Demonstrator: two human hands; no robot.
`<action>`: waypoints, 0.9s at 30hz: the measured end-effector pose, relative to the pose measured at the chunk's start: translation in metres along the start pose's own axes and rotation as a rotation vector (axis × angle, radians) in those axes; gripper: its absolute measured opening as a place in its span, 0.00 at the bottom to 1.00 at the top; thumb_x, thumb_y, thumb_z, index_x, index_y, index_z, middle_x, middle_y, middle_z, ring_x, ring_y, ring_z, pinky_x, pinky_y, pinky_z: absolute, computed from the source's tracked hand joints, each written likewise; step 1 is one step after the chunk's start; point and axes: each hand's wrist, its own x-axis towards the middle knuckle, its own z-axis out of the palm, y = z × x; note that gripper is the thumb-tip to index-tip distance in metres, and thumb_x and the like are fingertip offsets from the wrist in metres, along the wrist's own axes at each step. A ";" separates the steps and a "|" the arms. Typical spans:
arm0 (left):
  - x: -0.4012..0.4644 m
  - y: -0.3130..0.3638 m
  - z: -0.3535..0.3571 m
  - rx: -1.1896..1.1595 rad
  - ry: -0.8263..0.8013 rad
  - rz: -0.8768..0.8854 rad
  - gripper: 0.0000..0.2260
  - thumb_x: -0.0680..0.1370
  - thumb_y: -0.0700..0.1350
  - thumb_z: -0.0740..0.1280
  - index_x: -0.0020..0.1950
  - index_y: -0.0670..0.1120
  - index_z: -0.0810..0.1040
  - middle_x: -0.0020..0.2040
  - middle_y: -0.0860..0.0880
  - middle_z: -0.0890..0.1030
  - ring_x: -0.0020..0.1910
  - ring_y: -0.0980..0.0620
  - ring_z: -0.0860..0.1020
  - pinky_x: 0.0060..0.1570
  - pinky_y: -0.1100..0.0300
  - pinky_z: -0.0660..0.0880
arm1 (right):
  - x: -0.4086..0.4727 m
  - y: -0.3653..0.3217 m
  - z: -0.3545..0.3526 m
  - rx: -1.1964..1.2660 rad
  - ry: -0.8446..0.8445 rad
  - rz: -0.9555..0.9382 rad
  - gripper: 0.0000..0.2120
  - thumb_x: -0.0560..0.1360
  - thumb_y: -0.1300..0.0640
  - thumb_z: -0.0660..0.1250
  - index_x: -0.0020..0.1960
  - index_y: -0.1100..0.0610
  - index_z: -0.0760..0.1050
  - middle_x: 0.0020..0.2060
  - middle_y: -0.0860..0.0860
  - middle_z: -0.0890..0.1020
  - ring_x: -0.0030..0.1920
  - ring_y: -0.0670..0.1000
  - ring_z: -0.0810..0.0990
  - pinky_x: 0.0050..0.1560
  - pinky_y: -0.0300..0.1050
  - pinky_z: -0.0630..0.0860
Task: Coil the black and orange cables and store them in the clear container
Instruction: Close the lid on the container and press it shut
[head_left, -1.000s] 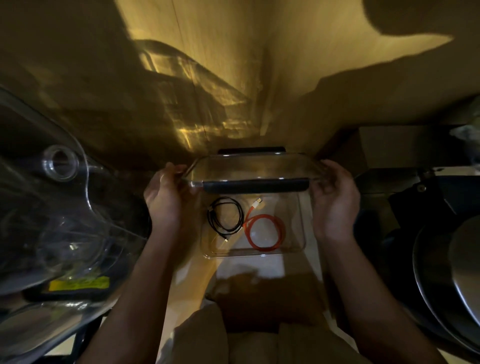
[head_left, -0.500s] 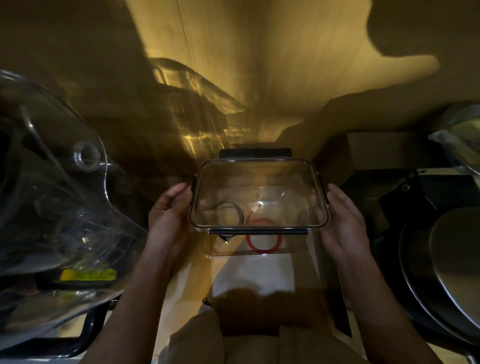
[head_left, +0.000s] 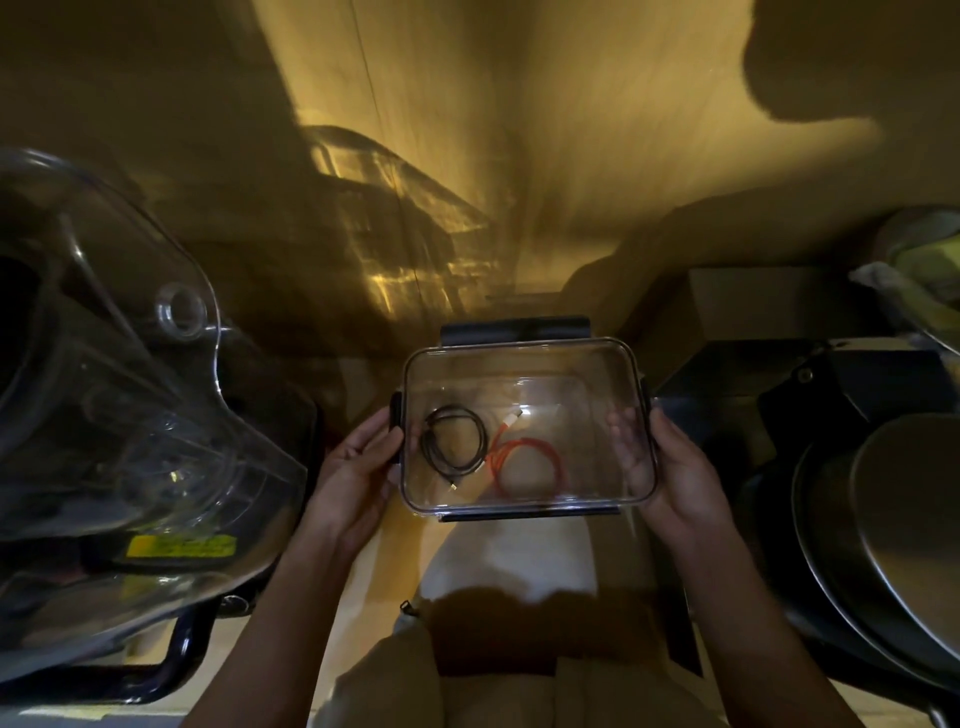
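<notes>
Moved: lid (head_left: 524, 374) now lowered flat onto container (head_left: 631, 506), covering black cable (head_left: 453, 441) and orange cable (head_left: 527, 465).
Grip: left hand (head_left: 358, 462) and right hand (head_left: 675, 467) clasp the lid's sides.

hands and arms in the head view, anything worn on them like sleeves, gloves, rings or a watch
Nothing worn shows. The left hand and right hand are bare, with no gloves, rings or watch visible in the dim light. Both forearms are bare as far as the frame's lower edge, with no sleeves in sight.

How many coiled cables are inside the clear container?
2. The coiled black cable lies on the left of the clear plastic container; the coiled orange cable sits beside it, nearer the middle. None seems hidden.
</notes>
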 end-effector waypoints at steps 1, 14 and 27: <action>0.001 -0.001 -0.001 -0.006 0.001 -0.007 0.26 0.73 0.34 0.67 0.71 0.41 0.72 0.59 0.40 0.82 0.46 0.52 0.84 0.45 0.60 0.82 | 0.001 0.001 -0.003 -0.002 0.020 0.002 0.14 0.78 0.60 0.64 0.63 0.63 0.73 0.50 0.58 0.82 0.50 0.52 0.86 0.47 0.43 0.83; 0.009 -0.014 -0.009 0.012 0.082 0.040 0.18 0.73 0.36 0.70 0.62 0.43 0.79 0.51 0.39 0.84 0.46 0.48 0.84 0.41 0.60 0.82 | 0.007 0.014 -0.010 -0.241 0.185 -0.054 0.11 0.79 0.63 0.63 0.61 0.62 0.74 0.42 0.56 0.87 0.43 0.51 0.87 0.40 0.42 0.83; 0.004 -0.023 -0.011 0.258 -0.062 -0.072 0.15 0.83 0.43 0.59 0.69 0.54 0.73 0.64 0.47 0.81 0.59 0.39 0.81 0.49 0.44 0.81 | 0.013 0.030 -0.020 -0.462 0.177 -0.132 0.12 0.83 0.58 0.57 0.62 0.49 0.74 0.58 0.55 0.83 0.50 0.57 0.86 0.41 0.51 0.84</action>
